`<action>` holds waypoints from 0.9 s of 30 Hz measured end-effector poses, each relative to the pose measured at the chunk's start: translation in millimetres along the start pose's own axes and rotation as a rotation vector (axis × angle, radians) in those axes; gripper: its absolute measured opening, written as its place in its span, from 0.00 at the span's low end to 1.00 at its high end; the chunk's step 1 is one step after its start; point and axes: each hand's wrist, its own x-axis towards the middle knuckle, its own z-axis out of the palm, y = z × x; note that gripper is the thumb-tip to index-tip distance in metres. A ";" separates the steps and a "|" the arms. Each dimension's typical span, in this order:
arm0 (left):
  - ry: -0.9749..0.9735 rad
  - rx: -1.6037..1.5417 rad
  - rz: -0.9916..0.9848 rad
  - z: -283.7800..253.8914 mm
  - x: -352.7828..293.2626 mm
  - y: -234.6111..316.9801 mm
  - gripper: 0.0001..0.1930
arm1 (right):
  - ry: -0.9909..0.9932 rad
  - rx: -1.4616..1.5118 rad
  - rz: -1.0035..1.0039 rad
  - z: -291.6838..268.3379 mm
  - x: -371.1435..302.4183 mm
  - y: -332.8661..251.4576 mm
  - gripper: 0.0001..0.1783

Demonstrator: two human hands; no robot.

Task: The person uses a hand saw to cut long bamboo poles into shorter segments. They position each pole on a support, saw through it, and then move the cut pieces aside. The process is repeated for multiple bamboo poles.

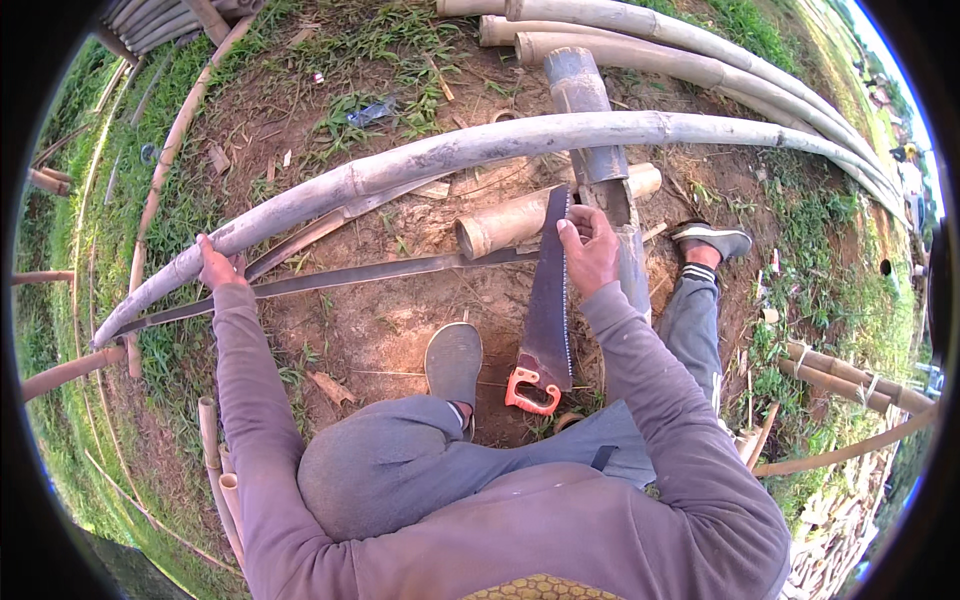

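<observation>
A long pale bamboo pole point(430, 155) lies across in front of me from the left to the far right. My left hand point(220, 265) is closed round it near its left end. My right hand point(588, 248) pinches a handsaw point(545, 290) by the blade near the narrow tip, with thumb and fingers at the toothed edge. The saw's orange handle point(533, 392) points down toward my legs. Behind the blade lies a short cut bamboo piece point(500, 222), its hollow end facing left. A thicker grey bamboo post point(590, 120) passes under the long pole.
Several bamboo poles point(690, 65) are stacked at the back right. A long dark flat strip point(380, 272) runs below the pole. My left shoe point(453, 362) stands near the saw, and my right shoe point(712, 240) is farther right. Bamboo rails point(160, 210) stand at the left.
</observation>
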 end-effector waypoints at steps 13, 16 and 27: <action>-0.409 -0.369 -0.247 81.4 -62.4 -47.6 0.48 | 0.523 1.268 0.431 -109.0 264.9 44.1 0.35; -0.304 -0.336 -0.271 91.5 -39.4 -61.4 0.39 | 0.562 1.341 0.449 -105.4 276.0 38.6 0.37; -0.138 -0.129 -0.116 6.6 67.6 32.6 0.36 | 0.518 1.258 0.612 -47.7 190.3 -67.0 0.35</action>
